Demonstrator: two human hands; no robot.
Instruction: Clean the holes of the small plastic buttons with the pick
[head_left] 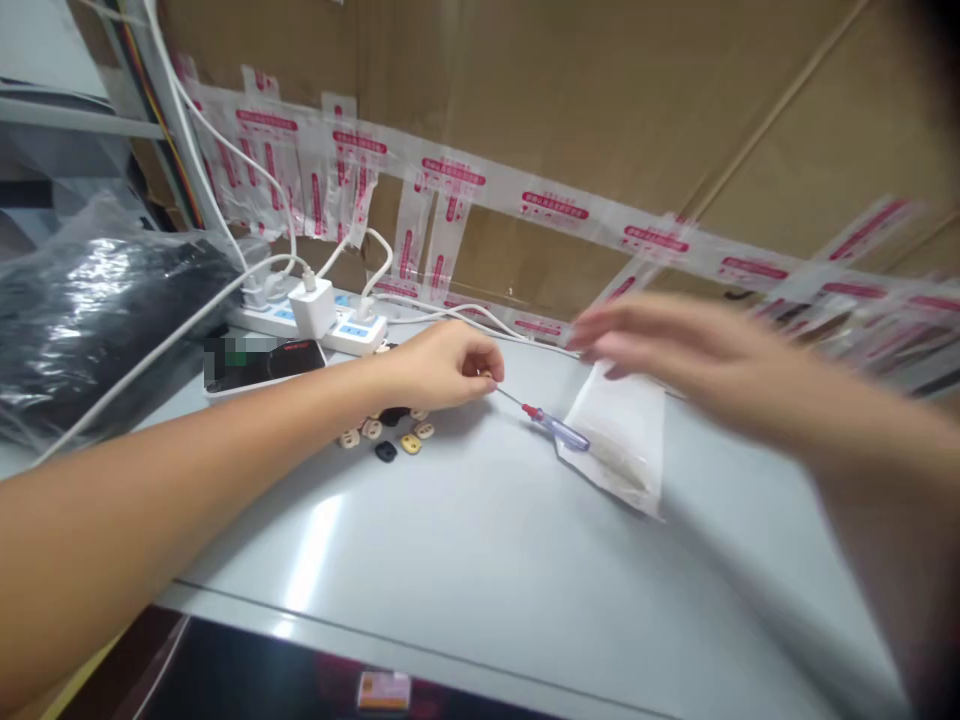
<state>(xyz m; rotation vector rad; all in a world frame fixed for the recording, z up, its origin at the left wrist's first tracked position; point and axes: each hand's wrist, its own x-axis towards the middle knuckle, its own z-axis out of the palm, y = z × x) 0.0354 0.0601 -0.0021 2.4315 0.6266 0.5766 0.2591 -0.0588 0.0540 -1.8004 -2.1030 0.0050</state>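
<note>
The grey table (pixel 465 560) lay bare across its near half down to the front edge, with taped cardboard (pixel 600 110) walling off the far side. The left hand (pixel 442 365) rested near the middle, its fingers curled and pinching a small object too tiny to identify. Just beside it lay a screwdriver (pixel 551 425) with a thin metal shaft, a red collar and a clear bluish handle, its handle end lying over a white packet (pixel 622 440). The right hand (pixel 675 350) hovered above the packet, fingers extended and holding nothing, badly blurred. Small tan and black pieces (pixel 386 435) were partly hidden under the left wrist, in front of a white power strip (pixel 315 320).
</note>
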